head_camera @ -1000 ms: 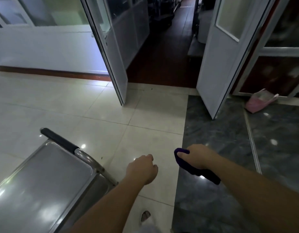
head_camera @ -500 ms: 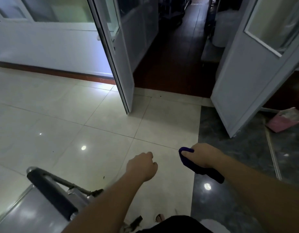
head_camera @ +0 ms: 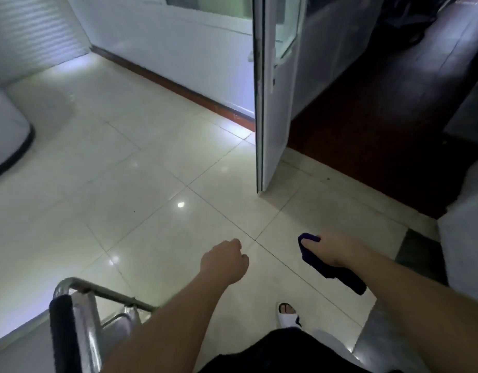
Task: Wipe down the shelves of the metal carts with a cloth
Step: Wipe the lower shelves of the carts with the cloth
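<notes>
While the view tilts down over pale glossy floor tiles point(head_camera: 71, 216), a metal cart point(head_camera: 82, 313) shows at seven o'clock, cut off by the bottom edge: a chrome tube frame with a black foam-wrapped handle point(head_camera: 61, 327) standing along its near corner. None of its shelves can be seen clearly from here. Just past the cart toward six o'clock, the left hand point(head_camera: 225, 261) hangs over the tiles with fingers curled into a loose fist, holding nothing and touching nothing. A white slipper point(head_camera: 286, 316) with toes showing sits on the floor below, between the two forearms. At five o'clock the right hand point(head_camera: 332, 250) grips a dark purple cloth point(head_camera: 329, 267); the fingers are wrapped around its middle, one end poking out past the thumb and the other trailing back under the wrist. The cloth is well apart from the cart, held in the air over the floor. At twelve o'clock a white-framed glass door point(head_camera: 264, 103) stands open edge-on, with a white wall and reddish baseboard point(head_camera: 178, 88) to its left. Beyond it, toward two o'clock, lies a dark reddish-brown floor point(head_camera: 367, 135).
</notes>
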Demonstrator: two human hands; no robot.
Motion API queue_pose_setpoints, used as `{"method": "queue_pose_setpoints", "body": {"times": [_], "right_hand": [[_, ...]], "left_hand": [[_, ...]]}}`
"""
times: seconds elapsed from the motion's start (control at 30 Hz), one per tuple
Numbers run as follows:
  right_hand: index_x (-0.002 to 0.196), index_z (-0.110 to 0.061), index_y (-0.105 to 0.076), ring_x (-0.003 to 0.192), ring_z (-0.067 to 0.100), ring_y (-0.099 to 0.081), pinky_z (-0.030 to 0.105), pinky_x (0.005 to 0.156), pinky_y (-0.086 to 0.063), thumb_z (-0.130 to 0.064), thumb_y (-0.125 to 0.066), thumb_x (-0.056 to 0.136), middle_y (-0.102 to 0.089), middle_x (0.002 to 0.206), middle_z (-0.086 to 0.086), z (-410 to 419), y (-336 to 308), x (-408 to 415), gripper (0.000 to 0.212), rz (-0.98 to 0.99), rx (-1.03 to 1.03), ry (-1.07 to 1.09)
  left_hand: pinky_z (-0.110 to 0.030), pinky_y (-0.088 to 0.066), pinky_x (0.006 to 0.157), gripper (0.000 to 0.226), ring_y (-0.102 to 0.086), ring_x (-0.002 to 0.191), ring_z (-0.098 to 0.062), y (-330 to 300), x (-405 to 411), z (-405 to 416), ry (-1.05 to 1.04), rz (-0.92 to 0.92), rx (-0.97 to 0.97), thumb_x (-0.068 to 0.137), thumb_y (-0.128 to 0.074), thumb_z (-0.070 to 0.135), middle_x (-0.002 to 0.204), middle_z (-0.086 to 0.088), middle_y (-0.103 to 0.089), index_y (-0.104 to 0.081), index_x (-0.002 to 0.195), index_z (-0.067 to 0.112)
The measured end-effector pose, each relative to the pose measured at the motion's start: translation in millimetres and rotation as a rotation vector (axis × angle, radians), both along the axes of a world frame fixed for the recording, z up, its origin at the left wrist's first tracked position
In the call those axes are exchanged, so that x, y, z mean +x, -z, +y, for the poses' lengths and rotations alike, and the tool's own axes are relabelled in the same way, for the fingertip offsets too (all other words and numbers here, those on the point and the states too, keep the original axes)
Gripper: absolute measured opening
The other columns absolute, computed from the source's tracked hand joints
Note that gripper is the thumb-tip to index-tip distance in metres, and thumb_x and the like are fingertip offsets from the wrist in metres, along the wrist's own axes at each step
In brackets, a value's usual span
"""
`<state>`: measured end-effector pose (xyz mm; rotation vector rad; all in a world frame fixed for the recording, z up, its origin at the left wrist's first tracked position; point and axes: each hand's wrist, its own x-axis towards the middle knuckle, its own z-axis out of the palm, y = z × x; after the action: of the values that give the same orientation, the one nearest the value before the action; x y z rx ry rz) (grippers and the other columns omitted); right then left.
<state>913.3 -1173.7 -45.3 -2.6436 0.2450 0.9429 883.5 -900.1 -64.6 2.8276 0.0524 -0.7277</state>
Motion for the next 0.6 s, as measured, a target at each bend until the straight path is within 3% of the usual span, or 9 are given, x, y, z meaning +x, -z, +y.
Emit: {"method": "queue_pose_setpoints", "body": {"times": [0.2, 0.33, 0.43, 0.6], "right_hand": [[0.104, -0.008, -0.068, 0.093, 0.027, -0.068, 0.041, 0.094, -0.055, -0.061, -0.047, 0.1, -0.071, 0.097, 0.01, 52.4, -6.3, 144.6, 0.057, 0.005, 0.048, -0.222], [0.097, -0.014, -0.066, 0.083, 0.02, -0.065, 0.035, 0.08, -0.053, -0.066, -0.044, 0.098, -0.067, 0.087, 0.003, 115.3, -9.3, 212.2, 0.056, -0.029, 0.025, -0.455], [0.085, -0.016, -0.065, 0.072, 0.017, -0.065, 0.031, 0.06, -0.044, -0.068, -0.043, 0.097, -0.068, 0.078, 0.002, 168.6, -11.1, 259.0, 0.058, -0.036, 0.037, -0.606], [0.082, -0.015, -0.067, 0.07, 0.019, -0.067, 0.032, 0.06, -0.044, -0.068, -0.044, 0.095, -0.07, 0.077, 0.003, 266.2, -16.7, 333.4, 0.059, -0.024, 0.074, -0.708]], "left_hand": [[-0.037, -0.046, 0.091, 0.049, -0.06, 0.122, -0.025, -10.2, 64.8, 30.6, -0.319, 0.001, -0.025, 0.102, -0.044, 0.045, 0.14, -0.001, -0.06, -0.05, 0.147, 0.026], [-0.041, -0.053, 0.096, 0.049, -0.062, 0.119, -0.026, -11.4, 94.0, 68.1, -0.489, 0.015, -0.02, 0.101, -0.045, 0.046, 0.138, -0.002, -0.062, -0.051, 0.145, 0.025], [-0.04, -0.052, 0.096, 0.049, -0.061, 0.12, -0.025, -7.4, 119.2, 103.0, -0.597, 0.007, -0.035, 0.1, -0.046, 0.046, 0.139, -0.002, -0.062, -0.052, 0.145, 0.025], [-0.04, -0.053, 0.096, 0.049, -0.062, 0.121, -0.023, 3.8, 168.9, 179.8, -0.738, -0.024, -0.061, 0.101, -0.048, 0.044, 0.139, -0.001, -0.063, -0.052, 0.145, 0.025]]}}
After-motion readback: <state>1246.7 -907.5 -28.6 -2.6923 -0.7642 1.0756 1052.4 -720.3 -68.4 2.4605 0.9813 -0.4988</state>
